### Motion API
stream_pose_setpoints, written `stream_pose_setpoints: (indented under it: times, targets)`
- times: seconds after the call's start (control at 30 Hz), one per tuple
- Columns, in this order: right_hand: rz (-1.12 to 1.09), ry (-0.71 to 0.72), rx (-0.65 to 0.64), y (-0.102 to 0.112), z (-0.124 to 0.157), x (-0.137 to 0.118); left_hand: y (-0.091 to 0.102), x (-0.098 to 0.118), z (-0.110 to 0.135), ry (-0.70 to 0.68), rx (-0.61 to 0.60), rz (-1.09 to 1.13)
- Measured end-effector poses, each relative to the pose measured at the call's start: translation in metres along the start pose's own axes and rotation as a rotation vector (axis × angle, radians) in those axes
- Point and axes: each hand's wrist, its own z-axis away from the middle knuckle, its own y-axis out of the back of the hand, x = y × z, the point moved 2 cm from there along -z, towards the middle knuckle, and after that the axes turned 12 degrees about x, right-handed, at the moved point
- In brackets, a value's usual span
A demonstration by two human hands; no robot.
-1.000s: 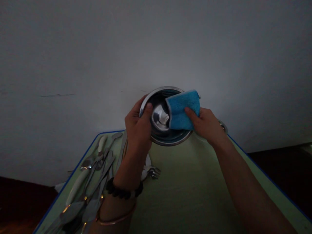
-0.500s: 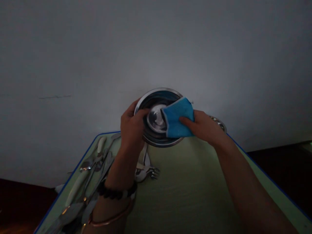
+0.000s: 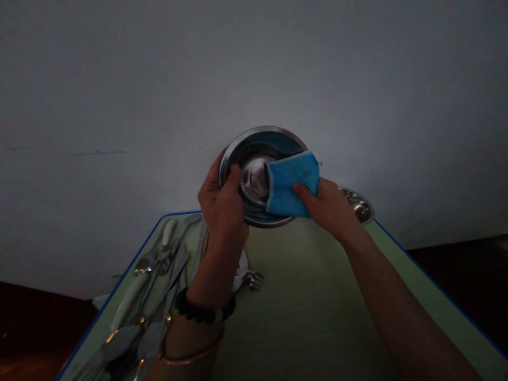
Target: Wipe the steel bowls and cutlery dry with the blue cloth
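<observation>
Round shiny silver metal bowl [image 3: 254,180] tilted toward us, above far end of pale green, blue-edged counter [image 3: 309,307]. Our left hand [image 3: 223,203]: grip closed on bowl's left rim, thumb inside. Our right hand [image 3: 328,206]: grip pinching blue fabric cloth [image 3: 291,174], which covers right part of bowl's opening. Just right, we see shiny metal dish [image 3: 362,206], partly hidden. Counter's left side: jumbled silver metal cutlery [image 3: 171,288], some white-handled; silver metal fork [image 3: 253,279] nearer middle.
</observation>
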Motion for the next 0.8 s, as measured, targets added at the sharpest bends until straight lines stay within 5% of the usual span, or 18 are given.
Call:
stream_pose_setpoints:
  times: [0.13, 0.27, 0.6, 0.8]
  targets:
    - [-0.124, -0.054, -0.019, -0.013, 0.008, -0.012, 0.002, 0.004, 0.001, -0.100, 0.130, 0.006]
    - [-0.153, -0.063, -0.107, -0.013, 0.005, -0.009, 0.004, 0.004, -0.003, 0.000, 0.102, -0.071]
    - [-0.028, 0.113, -0.307, 0.006, -0.005, 0.020, 0.009, 0.001, -0.006, 0.409, -0.532, -0.215]
    - [0.115, 0.127, -0.179, 0.005, -0.008, 0.019, 0.006, 0.001, 0.002, 0.381, -0.597, -0.250]
